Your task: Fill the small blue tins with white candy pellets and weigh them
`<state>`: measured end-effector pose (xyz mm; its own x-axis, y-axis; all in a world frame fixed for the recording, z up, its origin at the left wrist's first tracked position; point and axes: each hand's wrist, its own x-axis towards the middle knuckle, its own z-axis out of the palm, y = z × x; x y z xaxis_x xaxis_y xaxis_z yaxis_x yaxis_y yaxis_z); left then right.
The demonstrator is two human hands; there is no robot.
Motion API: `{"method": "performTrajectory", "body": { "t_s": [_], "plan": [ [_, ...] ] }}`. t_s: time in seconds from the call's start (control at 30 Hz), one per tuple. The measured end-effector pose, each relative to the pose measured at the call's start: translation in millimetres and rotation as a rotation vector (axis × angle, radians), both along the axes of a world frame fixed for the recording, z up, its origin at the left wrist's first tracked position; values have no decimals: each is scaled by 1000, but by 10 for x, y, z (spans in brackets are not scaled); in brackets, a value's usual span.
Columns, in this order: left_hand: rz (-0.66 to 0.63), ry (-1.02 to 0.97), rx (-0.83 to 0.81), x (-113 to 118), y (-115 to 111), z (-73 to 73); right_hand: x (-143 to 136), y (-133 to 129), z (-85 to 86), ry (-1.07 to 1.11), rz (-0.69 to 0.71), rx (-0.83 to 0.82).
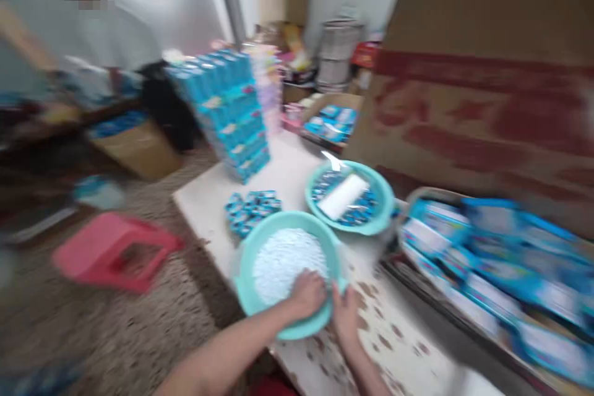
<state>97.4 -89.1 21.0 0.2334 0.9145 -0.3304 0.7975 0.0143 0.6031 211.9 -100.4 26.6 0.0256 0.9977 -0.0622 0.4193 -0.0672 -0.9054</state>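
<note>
A turquoise basin (244,281) at the table's near edge holds a heap of small white pieces (285,260); blur hides their kind. My left hand (309,294) reaches into the basin at the heap's near right side, its fingers curled down. What lies in them, if anything, is hidden. At the basin's right rim, my right hand (344,309) grips the edge near the handle. Just behind the basin lies a cluster of small blue-and-dark packets (253,209). A second turquoise basin (383,198) holds similar small packets, with a white block (343,196) and clear plastic on top.
Blue boxes (227,111) stand stacked at the table's back left. An open carton (394,266) of blue-and-white packs lies at right, before a large cardboard box (464,93). A red plastic stool (111,250) is on the floor. Another person (111,31) is at upper left.
</note>
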Motion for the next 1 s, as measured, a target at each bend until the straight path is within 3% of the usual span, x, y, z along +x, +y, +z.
{"method": "performTrajectory", "body": {
  "t_s": [0.07, 0.1, 0.23, 0.37, 0.47, 0.53, 0.63, 0.7, 0.83, 0.9, 1.0],
  "plan": [
    [-98, 39, 6, -142, -43, -15, 98, 57, -98, -47, -137, -26],
    [-61, 87, 39, -196, -31, -36, 133, 102, -140, -52, -180, -31],
    [377, 317, -63, -103, 34, -121, 171, 177, -183, 146, -167, -89],
    [373, 103, -217, 239, 57, -201, 159, 126, -101, 201, -125, -138],
    [405, -100, -230, 347, 76, -221, 376, 221, 89, -28, 5, -221],
    [484, -187, -250, 345, 81, -203, 709, 436, 301, -278, 75, -216],
    [583, -278, -292, 321, 85, -166, 1376, 1011, 631, -523, -90, 108],
    [658, -368, -314, 316, 90, -161, 1762, 1483, 751, -688, -189, 192],
    [966, -569, -422, 281, 114, -161, 2075, 2190, 679, -888, -26, -38],
    [1110, -711, -532, 224, 127, -120, 2078, 2311, 599, -884, 28, -106],
    [1154, -1020, -653, 89, 136, 13, 2117, 2235, 592, -837, 51, -90]
  ]
}}
